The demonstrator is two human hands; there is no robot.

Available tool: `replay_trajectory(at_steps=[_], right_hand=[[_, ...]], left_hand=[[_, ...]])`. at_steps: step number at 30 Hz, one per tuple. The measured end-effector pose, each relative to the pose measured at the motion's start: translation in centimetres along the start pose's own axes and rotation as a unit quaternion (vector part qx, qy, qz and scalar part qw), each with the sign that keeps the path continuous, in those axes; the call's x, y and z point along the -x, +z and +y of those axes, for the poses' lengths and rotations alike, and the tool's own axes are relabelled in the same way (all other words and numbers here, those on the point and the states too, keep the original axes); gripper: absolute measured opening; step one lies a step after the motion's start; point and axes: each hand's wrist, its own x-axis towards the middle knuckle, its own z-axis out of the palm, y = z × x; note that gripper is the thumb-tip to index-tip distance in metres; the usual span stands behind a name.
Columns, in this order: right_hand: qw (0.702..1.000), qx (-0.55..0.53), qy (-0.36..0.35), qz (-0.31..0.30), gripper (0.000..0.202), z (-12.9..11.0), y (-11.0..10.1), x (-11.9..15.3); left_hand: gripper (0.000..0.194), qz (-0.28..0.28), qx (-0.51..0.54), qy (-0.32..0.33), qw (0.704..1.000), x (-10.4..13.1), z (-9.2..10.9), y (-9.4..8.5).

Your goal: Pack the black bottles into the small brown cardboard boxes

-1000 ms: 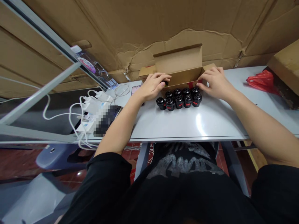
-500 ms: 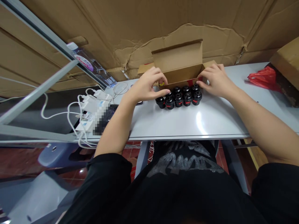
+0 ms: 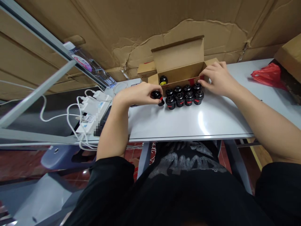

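My left hand [image 3: 147, 94] has its fingers and thumb around a black, round-topped cylindrical part [image 3: 156, 94] with a red mark, just left of the group. Several similar black parts [image 3: 179, 99] with red marks stand upright in two rows on the white table [image 3: 152, 124]. Behind them is an open cardboard box [image 3: 185, 82], its lid flap raised. One black part with a yellow band [image 3: 163, 80] shows inside the box at its left end. With thumb and fingers, my right hand [image 3: 215, 78] grips the box's right front corner.
A clear plastic bottle [image 3: 91, 67] leans behind the metal frame at left. White chargers and cables [image 3: 94, 103] crowd the table's left side. At right, a red plastic bag [image 3: 268, 75] lies beside a brown box [image 3: 291, 59]. A large cardboard sheet [image 3: 183, 28] backs the table.
My left hand has moved left and down from the box's front edge and closed around the leftmost black part. My right hand stays at the box's right corner.
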Motion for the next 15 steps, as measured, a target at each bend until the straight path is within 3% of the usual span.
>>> replay_trajectory(at_steps=[4, 9, 15], right_hand=[[1.0, -0.011, -0.003, 0.007, 0.023, 0.1, -0.3, 0.0], [1.0, -0.013, 0.004, 0.022, 0.028, -0.1, -0.9, 0.1], [0.999, -0.047, 0.026, 0.001, 0.036, -0.7, -1.6, 0.3]], left_hand=[[0.037, 0.102, 0.087, 0.041, 0.99, 0.0, -1.6, -0.5], [0.031, 0.202, 0.159, 0.092, 0.962, -2.2, -3.3, 1.2], [0.072, 0.325, 0.147, 0.116, 0.927, -4.6, -4.3, 3.2]])
